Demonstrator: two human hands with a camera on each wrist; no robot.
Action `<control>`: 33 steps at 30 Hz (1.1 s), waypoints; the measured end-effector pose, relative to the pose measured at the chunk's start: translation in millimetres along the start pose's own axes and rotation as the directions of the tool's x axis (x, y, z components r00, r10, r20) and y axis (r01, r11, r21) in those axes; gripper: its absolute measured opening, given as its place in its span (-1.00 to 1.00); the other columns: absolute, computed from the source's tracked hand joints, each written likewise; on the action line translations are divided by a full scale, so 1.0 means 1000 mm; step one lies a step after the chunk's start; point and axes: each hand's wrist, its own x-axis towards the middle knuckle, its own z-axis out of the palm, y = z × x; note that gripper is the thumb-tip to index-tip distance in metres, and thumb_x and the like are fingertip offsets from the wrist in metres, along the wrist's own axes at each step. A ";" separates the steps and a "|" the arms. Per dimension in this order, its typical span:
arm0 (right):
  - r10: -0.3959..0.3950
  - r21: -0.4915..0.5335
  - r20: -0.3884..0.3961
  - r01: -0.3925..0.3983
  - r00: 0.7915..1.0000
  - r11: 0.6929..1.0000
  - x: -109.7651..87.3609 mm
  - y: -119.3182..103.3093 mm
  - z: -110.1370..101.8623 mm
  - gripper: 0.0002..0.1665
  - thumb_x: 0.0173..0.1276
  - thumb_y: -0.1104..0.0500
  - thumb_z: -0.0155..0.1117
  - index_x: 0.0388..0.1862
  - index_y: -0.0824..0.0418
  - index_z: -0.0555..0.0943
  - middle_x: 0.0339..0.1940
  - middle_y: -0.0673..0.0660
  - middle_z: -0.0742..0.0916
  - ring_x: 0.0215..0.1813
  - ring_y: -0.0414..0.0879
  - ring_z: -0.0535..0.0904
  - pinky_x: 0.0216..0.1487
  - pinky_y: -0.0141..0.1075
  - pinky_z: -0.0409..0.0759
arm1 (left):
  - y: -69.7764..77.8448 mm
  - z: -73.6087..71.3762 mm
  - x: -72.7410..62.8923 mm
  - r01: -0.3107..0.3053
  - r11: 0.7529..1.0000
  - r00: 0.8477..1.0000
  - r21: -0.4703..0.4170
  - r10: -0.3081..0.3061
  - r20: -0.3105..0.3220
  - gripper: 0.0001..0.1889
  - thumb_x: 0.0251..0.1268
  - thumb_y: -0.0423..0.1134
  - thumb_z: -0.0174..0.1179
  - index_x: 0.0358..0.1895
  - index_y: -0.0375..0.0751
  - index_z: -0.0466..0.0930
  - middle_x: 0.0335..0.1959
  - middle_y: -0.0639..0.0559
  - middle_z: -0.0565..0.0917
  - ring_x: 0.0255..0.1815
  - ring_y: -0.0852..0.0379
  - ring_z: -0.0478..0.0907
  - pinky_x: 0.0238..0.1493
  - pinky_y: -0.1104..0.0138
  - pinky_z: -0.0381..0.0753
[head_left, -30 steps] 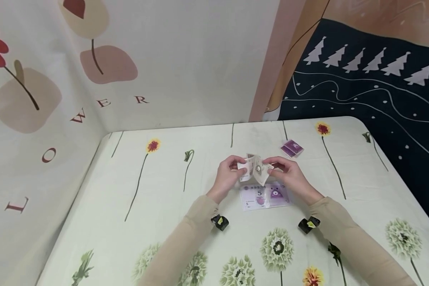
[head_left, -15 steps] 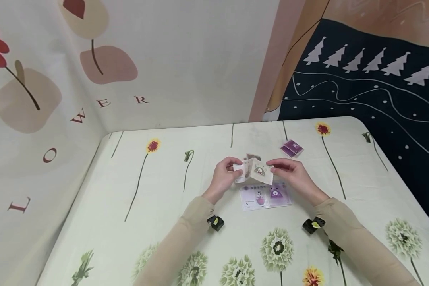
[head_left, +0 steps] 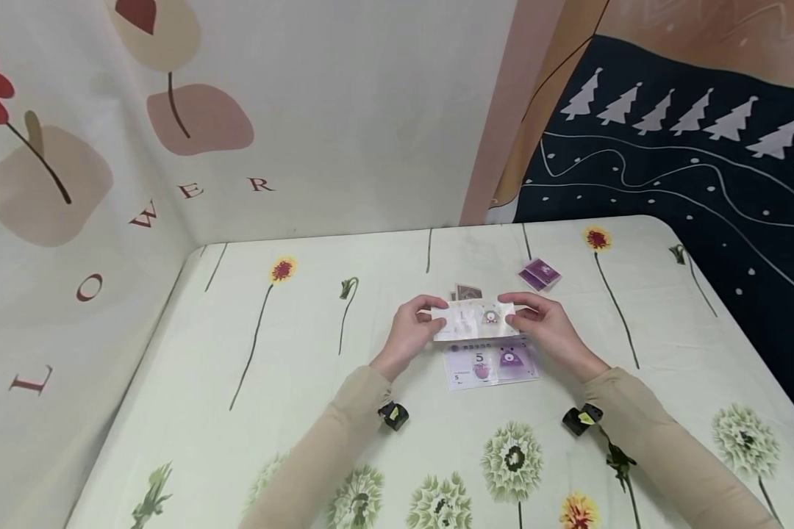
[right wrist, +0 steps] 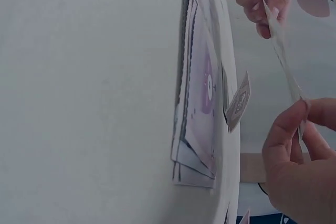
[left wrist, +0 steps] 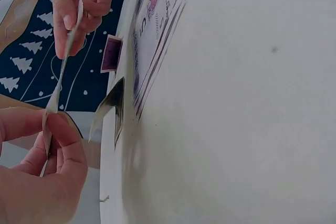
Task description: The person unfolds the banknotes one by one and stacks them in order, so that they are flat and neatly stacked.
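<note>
A pale play banknote (head_left: 473, 322) with a small bear picture is stretched between both hands above the table. My left hand (head_left: 412, 329) pinches its left end between thumb and fingers. At the other end my right hand (head_left: 544, 327) pinches it the same way. The left wrist view shows the note (left wrist: 65, 61) edge-on, with a slight bend. Just below and nearer me lies a small stack of purple banknotes (head_left: 492, 373) marked 5, partly covered by the held note. Behind the held note, a folded grey-brown note (head_left: 467, 292) stands partly hidden on the table.
A folded dark purple note (head_left: 539, 274) lies farther back to the right. The table (head_left: 291, 411) wears a flower-print cloth, and its back edge meets a fabric-covered wall (head_left: 344, 147). Dark cloth with white trees (head_left: 662, 162) hangs at the right.
The hands have moved slightly apart. The note between them, folded and creased before, is now spread nearly flat with its printed side showing. The notes on the table have stayed put.
</note>
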 end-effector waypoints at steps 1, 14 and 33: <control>-0.001 -0.010 -0.010 0.001 1.000 1.000 0.000 0.000 0.000 -0.57 0.32 0.43 0.19 0.18 0.44 0.50 0.10 0.29 0.58 -0.26 -0.27 0.59 -0.18 -0.47 0.57 | 0.000 0.000 0.000 0.000 1.000 1.000 -0.001 0.000 0.007 -0.72 0.18 -0.54 0.17 -0.04 -0.30 0.59 -0.23 -0.05 0.51 -0.36 0.17 0.46 -0.44 0.42 0.46; -0.016 -0.081 -0.062 0.011 0.998 0.997 -0.002 -0.001 0.001 -0.62 0.33 0.39 0.22 0.13 0.44 0.55 -0.03 0.39 0.63 -0.08 -0.21 0.59 -0.02 -0.50 0.55 | -0.005 -0.003 -0.006 -0.035 0.999 0.997 0.020 0.036 -0.070 -0.79 0.19 -0.50 0.22 -0.11 -0.27 0.63 -0.22 -0.04 0.61 -0.23 0.13 0.58 -0.22 0.37 0.60; 0.055 -0.101 -0.005 -0.055 0.998 0.993 -0.008 0.005 -0.002 -0.63 0.38 0.23 0.25 0.10 0.41 0.59 -0.16 0.16 0.70 -0.19 -0.24 0.59 -0.16 -0.43 0.60 | -0.011 -0.010 -0.013 -0.060 0.998 0.993 -0.026 0.057 -0.099 -0.80 0.12 -0.54 0.27 -0.15 -0.37 0.67 -0.28 -0.10 0.66 -0.28 0.11 0.61 -0.22 0.37 0.65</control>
